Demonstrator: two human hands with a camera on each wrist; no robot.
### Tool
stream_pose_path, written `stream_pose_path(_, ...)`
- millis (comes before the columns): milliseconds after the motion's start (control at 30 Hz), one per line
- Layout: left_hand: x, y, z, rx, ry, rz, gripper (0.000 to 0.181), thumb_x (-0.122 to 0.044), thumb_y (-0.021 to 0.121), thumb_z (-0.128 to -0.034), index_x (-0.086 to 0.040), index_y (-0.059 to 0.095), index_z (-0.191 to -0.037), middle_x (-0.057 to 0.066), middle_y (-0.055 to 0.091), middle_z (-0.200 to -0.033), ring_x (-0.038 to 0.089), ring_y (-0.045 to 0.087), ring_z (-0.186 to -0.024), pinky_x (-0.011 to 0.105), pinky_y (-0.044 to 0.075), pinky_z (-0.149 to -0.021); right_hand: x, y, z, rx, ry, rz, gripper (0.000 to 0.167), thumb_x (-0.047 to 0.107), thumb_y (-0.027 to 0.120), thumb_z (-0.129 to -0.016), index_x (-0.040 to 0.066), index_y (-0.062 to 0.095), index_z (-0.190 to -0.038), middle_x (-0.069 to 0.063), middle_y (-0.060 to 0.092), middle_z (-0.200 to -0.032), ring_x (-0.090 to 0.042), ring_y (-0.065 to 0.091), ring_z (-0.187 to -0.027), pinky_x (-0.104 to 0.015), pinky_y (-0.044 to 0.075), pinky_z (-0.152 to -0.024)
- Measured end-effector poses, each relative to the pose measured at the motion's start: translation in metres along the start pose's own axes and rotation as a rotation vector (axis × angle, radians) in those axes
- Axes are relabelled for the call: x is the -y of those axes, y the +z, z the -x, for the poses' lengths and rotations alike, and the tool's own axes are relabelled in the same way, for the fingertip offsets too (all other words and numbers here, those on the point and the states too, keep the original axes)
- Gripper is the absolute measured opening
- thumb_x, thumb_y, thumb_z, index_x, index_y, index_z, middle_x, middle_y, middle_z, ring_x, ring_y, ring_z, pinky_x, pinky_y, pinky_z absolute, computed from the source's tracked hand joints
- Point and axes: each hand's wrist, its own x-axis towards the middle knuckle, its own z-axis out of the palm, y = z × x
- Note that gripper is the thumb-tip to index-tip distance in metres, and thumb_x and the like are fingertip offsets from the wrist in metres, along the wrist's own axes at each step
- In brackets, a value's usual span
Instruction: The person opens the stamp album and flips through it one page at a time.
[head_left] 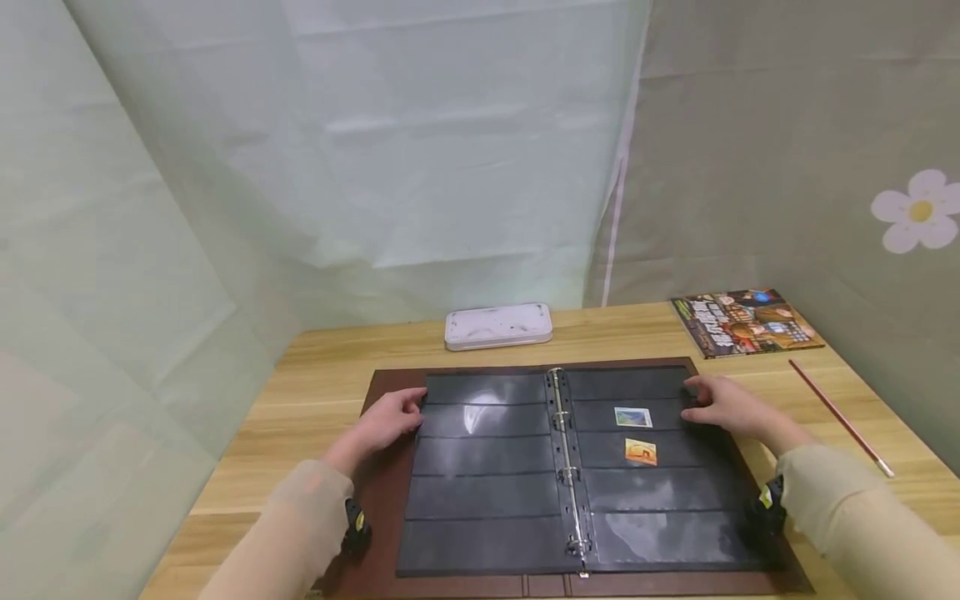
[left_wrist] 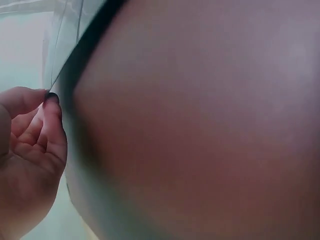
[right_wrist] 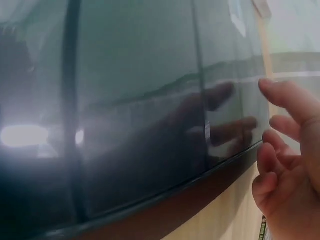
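Note:
A brown ring binder [head_left: 382, 517], a stamp album by its pocket pages, lies open on the table. Its left black page [head_left: 480, 500] has its outer edge pinched between the thumb and index finger of my left hand [head_left: 388, 421]; the left wrist view shows this pinch [left_wrist: 37, 125] closely. My right hand [head_left: 723, 406] hovers at the outer edge of the right black page [head_left: 660, 492], fingers loosely bent with nothing between them, as the right wrist view shows. Two stamps, a blue-green one [head_left: 633, 417] and an orange one [head_left: 641, 452], sit on that right page.
Behind the binder is a white tin case [head_left: 498, 326]. A colourful comic-style booklet [head_left: 748, 322] lies at the back right, and a red pencil-like stick [head_left: 840, 417] lies near the table's right edge. Hanging cloth [head_left: 450, 167] surrounds the wooden table [head_left: 262, 433].

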Motion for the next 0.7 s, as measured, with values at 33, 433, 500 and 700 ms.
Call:
stream_pose_path(33,0.002,0.001,-0.001,0.0,-0.004,-0.018,0.049,-0.003,0.056,-0.0887,0.008,0.043,-0.135,0.003,0.052,-0.074,0.014,0.047,-0.062,0.028,0.039,-0.058,-0.002,0.001,0.0,-0.009,-0.005,0.013,0.065,0.029,0.071,-0.082,-0.015,0.047,-0.124,-0.023,0.054,-0.099,-0.033,0.053,-0.087,-0.048,0.045,-0.074)
stream_pose_path(433,0.006,0.009,-0.004,-0.024,0.02,-0.153,0.046,-0.006,0.057,-0.0893,0.005,0.047,-0.133,0.002,0.053,-0.078,0.014,0.047,-0.065,0.03,0.039,-0.061,-0.009,0.006,0.002,-0.036,-0.002,0.021,0.073,0.032,0.072,-0.08,-0.019,0.044,-0.124,-0.031,0.051,-0.105,-0.042,0.051,-0.096,-0.055,0.042,-0.08)
stream_pose_path(500,0.006,0.01,-0.004,-0.021,0.013,-0.156,0.046,-0.007,0.057,-0.0895,0.004,0.047,-0.133,0.001,0.052,-0.077,0.014,0.046,-0.063,0.029,0.038,-0.06,-0.01,0.007,0.003,-0.042,0.001,0.015,0.073,0.032,0.073,-0.08,-0.019,0.043,-0.123,-0.031,0.051,-0.104,-0.042,0.051,-0.096,-0.054,0.042,-0.08)
stream_pose_path(700,0.008,0.012,-0.005,-0.006,0.015,-0.168,0.048,-0.009,0.058,-0.0894,0.004,0.047,-0.134,0.0,0.051,-0.073,0.013,0.045,-0.06,0.028,0.036,-0.057,-0.011,0.008,0.003,-0.039,0.032,-0.009,0.076,0.033,0.073,-0.08,-0.019,0.041,-0.125,-0.032,0.049,-0.105,-0.042,0.05,-0.096,-0.055,0.042,-0.081)
